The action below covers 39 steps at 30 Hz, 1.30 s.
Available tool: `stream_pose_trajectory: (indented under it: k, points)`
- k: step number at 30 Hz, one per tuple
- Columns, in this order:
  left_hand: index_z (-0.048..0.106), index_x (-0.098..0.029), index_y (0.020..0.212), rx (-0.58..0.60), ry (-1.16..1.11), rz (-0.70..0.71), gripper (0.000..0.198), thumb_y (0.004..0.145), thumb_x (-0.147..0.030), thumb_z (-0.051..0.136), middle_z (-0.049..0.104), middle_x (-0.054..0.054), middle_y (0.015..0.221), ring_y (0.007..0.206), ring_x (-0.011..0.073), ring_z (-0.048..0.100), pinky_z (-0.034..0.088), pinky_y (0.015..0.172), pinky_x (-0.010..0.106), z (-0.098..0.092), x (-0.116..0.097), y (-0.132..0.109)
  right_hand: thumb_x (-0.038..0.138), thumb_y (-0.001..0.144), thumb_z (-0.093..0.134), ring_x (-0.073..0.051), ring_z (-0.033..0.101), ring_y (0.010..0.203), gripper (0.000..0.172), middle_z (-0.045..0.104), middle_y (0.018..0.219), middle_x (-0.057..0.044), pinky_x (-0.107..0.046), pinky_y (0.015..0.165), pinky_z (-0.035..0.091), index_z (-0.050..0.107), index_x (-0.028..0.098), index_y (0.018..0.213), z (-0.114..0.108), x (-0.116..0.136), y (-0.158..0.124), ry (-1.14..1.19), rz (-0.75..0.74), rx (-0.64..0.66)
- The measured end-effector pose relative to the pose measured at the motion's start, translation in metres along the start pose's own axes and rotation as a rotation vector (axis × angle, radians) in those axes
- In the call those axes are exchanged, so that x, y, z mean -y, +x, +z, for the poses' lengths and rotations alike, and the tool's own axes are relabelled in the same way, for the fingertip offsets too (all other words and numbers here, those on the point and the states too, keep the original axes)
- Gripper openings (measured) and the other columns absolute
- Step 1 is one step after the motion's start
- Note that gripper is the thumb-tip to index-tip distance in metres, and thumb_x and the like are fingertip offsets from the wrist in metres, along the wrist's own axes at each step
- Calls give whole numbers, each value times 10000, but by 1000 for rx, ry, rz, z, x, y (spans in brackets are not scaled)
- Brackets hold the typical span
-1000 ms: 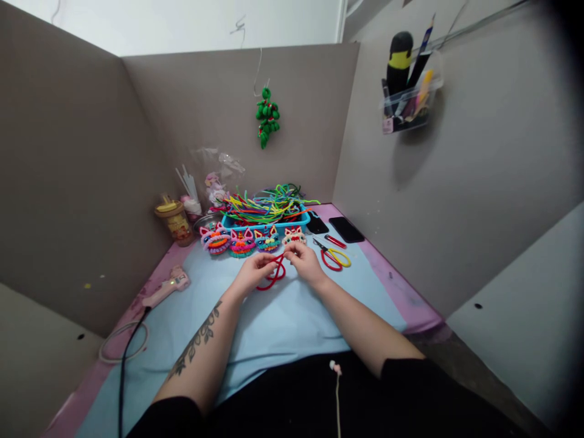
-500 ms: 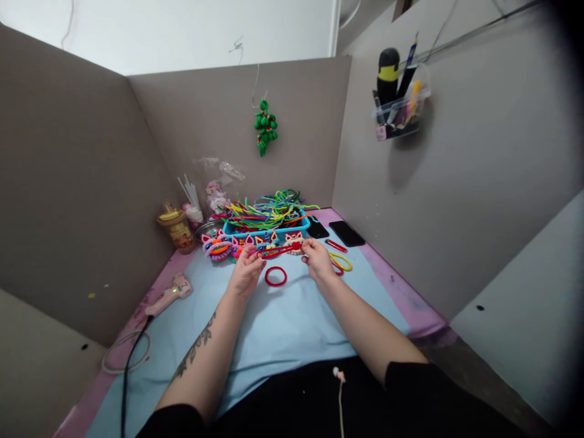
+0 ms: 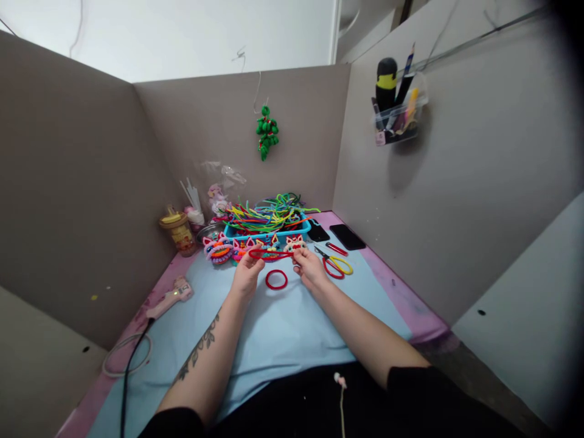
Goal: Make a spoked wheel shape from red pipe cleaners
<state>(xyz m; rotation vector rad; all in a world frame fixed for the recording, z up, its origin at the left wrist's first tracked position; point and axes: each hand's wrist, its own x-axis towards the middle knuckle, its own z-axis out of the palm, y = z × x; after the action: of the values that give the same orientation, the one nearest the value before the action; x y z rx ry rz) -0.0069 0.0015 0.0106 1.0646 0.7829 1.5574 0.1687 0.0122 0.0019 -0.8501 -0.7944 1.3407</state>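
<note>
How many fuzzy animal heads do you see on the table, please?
4, in a row before the blue tray: purple one, pink one, blue one, cream one, left to right. The left hand partly covers the pink one.

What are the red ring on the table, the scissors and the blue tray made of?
Red ring: maybe fuzzy pipe cleaner; it looks matte and soft-edged. Scissors: probably metal blades, which look thin and pointed; smooth red and yellow handles, likely plastic. Blue tray: probably plastic, evenly coloured and smooth-looking.
</note>
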Motion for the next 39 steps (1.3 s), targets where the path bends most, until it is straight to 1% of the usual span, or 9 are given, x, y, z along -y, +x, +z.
stream_pose_trajectory:
  k: [3,6,9,15,20,26,31,34,39]
  points:
    - [656,-210,1029,-2,-30,23,442,622,-323,788,630,79,1172,1069,201,579,440,895,319,4,0,-3,426,517,773,-69,423,514,363,499,584,39,-169,400,287,529,187,639,2,-5,0,-5,-8,9]
    - [650,-194,1007,3,-54,50,421,641,-361,774,660,98,1120,1095,226,583,418,955,379,7,-1,-3,436,532,766,-66,415,511,367,493,589,40,-163,395,284,519,186,635,2,-8,0,-13,-11,17]
    - [654,-177,953,-13,-77,64,409,626,-390,780,695,96,1016,1046,226,614,419,963,399,8,-3,-3,446,544,762,-62,413,511,371,492,601,42,-158,392,282,521,183,644,3,-10,0,-19,-10,29]
    - [643,-178,890,-48,-121,80,340,645,-377,771,708,57,894,942,193,650,449,935,388,6,-4,-3,450,542,759,-60,414,508,372,502,587,35,-153,390,274,527,171,623,6,-11,-2,-20,1,44]
    - [625,-195,929,-98,-142,83,321,700,-399,721,703,39,889,909,176,661,471,898,382,2,-4,-1,409,523,763,-65,420,499,341,522,585,31,-158,387,277,545,173,637,6,-17,-2,-27,12,48]
    - [626,-188,940,-129,-172,81,316,721,-403,702,706,54,905,909,176,667,474,893,372,0,-5,1,388,532,751,-68,421,495,310,532,591,30,-168,386,286,548,180,639,6,-21,-1,-34,-1,60]
    - [629,-167,896,-221,-206,72,289,723,-389,696,713,59,852,843,172,681,495,834,344,0,-5,3,411,546,753,-68,419,498,322,521,592,34,-169,387,285,554,178,647,8,-20,-4,-37,-28,55]
    - [632,-159,911,-227,-224,59,291,763,-409,648,713,90,905,859,188,682,500,804,334,0,-6,3,422,567,746,-63,403,492,323,488,570,49,-173,398,291,547,180,647,8,-20,-4,-29,-63,35]
    - [642,-174,983,-190,-281,13,436,853,-546,455,684,134,1058,997,215,650,477,862,351,2,-6,1,428,597,725,-59,371,471,317,441,537,71,-180,405,287,523,193,664,6,-20,-3,-4,-99,-38]
